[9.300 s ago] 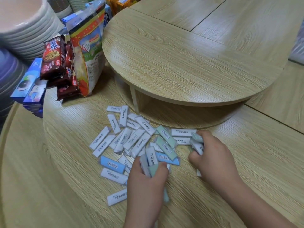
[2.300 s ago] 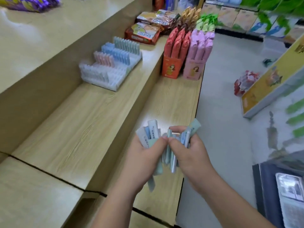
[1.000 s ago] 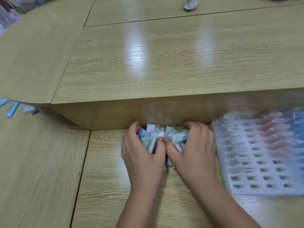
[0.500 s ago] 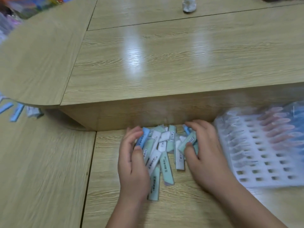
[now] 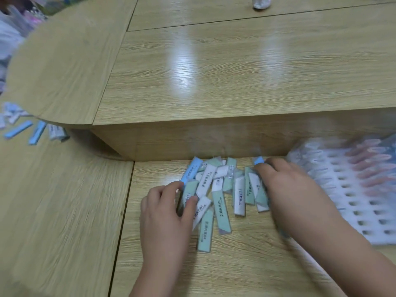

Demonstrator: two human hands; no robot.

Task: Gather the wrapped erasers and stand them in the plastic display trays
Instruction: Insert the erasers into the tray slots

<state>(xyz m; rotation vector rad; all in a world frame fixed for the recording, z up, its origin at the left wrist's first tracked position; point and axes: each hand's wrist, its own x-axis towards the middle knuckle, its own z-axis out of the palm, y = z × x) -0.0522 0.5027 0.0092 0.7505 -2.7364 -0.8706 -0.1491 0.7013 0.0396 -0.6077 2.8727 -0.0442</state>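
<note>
Since 0.5 s ago: the erasers (image 5: 220,196) are no longer bunched between the hands. They have fanned out wider and lie flat on the table (image 5: 235,264). Both hands have moved apart to the two edges of the pile. At 1.0 s ago both hands cupped the bundle tight.

Pile: white, green and blue wrapped pieces overlap at odd angles. The far end lies against the front wall of the raised step (image 5: 214,140). One blue eraser (image 5: 191,171) lies at the far-left corner of the pile.

Left hand (image 5: 165,213): at the pile's left edge. Its fingers (image 5: 173,186) are curled and pinch a green eraser (image 5: 188,189) that lies among the rest.

Right hand (image 5: 291,189): at the pile's right edge. Its fingers (image 5: 265,166) are bent down onto the pieces there. Motion blur here, so I cannot tell whether they grip anything or only press.

Tray (image 5: 364,211): white plastic with rows of slots, on the table just right of the right hand. Pink erasers (image 5: 370,159) stand in its far rows, also blurred.

Elsewhere: stray erasers (image 5: 25,127) lie on the table at far left, well apart from the pile. A small white crumpled lump (image 5: 260,2) sits on top of the step at the far edge of view.
</note>
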